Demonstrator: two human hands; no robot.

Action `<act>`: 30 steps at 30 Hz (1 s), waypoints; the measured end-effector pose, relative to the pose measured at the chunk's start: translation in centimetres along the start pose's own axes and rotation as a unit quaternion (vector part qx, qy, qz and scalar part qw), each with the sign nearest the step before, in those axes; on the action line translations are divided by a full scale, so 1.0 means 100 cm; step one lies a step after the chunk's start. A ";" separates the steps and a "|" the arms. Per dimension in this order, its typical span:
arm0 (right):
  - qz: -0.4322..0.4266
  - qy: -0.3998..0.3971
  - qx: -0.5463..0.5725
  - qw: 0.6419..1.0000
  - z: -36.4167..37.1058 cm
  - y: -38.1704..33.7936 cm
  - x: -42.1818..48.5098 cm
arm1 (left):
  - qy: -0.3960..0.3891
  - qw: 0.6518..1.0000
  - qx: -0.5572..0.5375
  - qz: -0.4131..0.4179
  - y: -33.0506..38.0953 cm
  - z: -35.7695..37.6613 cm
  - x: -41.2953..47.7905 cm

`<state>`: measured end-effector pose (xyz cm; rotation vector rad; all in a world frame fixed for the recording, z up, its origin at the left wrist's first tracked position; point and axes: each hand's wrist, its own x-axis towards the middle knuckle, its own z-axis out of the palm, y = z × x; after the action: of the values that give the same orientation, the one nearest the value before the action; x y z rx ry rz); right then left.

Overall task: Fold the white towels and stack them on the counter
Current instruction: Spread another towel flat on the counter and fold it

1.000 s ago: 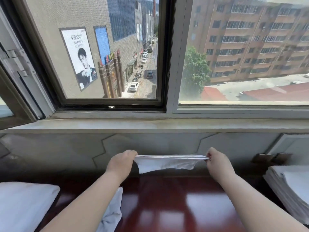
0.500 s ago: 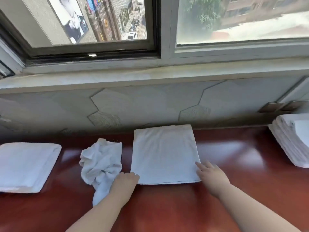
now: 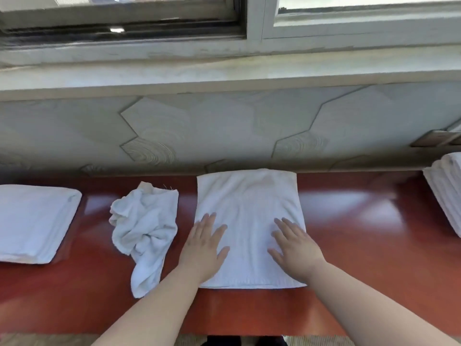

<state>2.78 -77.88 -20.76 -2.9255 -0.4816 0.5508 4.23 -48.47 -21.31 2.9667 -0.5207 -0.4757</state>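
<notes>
Both hands, left hand [image 3: 205,248] and right hand [image 3: 295,247], are lying flat with straight fingers, pressing the folded white towel [image 3: 249,208] onto the desk [image 3: 361,233]; a crumpled towel [image 3: 144,228] is sitting just left.

Flat towel [image 3: 249,208] mid-counter [image 3: 361,233], crumpled towel [image 3: 144,228] left, folded towel [image 3: 32,221] far left, stack [image 3: 446,191] right.

We look from head height, forward and down, close over the counter [image 3: 361,221] set against the wall [image 3: 224,126] under a window [image 3: 124,21].
</notes>
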 end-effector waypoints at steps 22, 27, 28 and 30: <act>0.206 0.095 0.052 0.973 0.026 0.074 0.161 | -0.017 0.998 0.054 0.004 -0.017 0.052 0.076; 0.211 0.088 0.057 0.972 0.023 0.073 0.162 | -0.034 0.998 0.045 -0.004 -0.017 0.047 0.078; 0.211 0.088 0.059 0.972 0.022 0.073 0.162 | -0.038 0.998 0.043 -0.004 -0.016 0.045 0.077; 0.209 0.093 0.063 0.971 0.021 0.072 0.161 | -0.038 0.999 0.037 -0.011 -0.013 0.043 0.076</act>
<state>18.27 -79.23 -29.33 -2.9184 0.1936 0.3253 10.09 -50.05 -27.76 3.0371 -0.5242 -0.5847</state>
